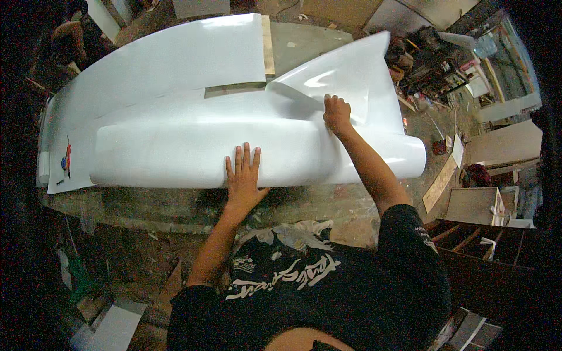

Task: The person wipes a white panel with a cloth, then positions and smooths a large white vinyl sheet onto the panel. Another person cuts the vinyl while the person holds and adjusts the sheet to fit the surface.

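A large glossy white sheet (175, 70) lies over the table, its near side rolled into a long thick roll (164, 153). My left hand (243, 178) rests flat on the near side of the roll, fingers spread. Farther right, my right hand (338, 114) is closed in a fist against the sheet, just above the roll; whatever it holds is hidden. Beside that fist, a pointed flap (345, 73) of the sheet stands up and curls. Left of the flap, a narrow gap in the sheet bares the surface below. A small red and blue object (66, 161) lies at the sheet's left end.
The worn table edge (175, 213) runs between me and the roll. A strip of board (268, 44) shows beyond the sheet. Cluttered shelving (430, 61) stands at the far right, with a loose plank (439, 184) nearer. Another person's arm (73, 38) is at the far left.
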Motion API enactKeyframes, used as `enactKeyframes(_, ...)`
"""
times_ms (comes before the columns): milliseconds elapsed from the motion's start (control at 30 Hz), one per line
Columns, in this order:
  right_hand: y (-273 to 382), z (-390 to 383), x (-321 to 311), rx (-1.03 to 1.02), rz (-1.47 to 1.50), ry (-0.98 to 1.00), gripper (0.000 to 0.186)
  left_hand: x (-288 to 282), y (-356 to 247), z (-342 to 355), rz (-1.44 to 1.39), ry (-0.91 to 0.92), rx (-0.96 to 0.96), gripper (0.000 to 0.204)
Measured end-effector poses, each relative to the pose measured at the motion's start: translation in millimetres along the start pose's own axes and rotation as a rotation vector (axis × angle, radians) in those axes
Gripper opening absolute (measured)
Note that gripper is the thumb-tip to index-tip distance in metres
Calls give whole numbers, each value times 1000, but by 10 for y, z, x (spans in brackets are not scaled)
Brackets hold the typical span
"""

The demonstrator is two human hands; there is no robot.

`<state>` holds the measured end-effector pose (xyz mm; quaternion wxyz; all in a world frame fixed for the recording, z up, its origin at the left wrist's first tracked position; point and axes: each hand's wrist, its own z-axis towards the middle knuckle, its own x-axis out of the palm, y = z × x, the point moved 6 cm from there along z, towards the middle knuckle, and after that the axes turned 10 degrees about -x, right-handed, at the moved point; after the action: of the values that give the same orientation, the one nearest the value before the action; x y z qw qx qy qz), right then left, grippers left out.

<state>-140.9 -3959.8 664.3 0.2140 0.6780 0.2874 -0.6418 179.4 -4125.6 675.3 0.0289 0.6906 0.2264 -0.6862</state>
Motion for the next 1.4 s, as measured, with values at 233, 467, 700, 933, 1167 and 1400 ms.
enactKeyframes(233,-389,196,-236,35,77,-164,51,52,-142,221,29,-6,108,123)
enactKeyframes(467,-796,651,555,145,369,98,119,389,-94,364,196,-44,118,129)
enactKeyframes(700,581,1381,531,-95,531,-39,102,253,-107,239,-98,15,90,127)
enactKeyframes(933,948,2088,145,-316,211,-109,123,99,-109,266,-112,27,96,114)
enactKeyframes(1167,583,2966,-285,-391,-414,-355,65,188,-70,233,-63,89,56,112)
enactKeyframes(1400,441,2915,-783,-594,-326,-272,31,110,-68,320,-152,90,61,113)
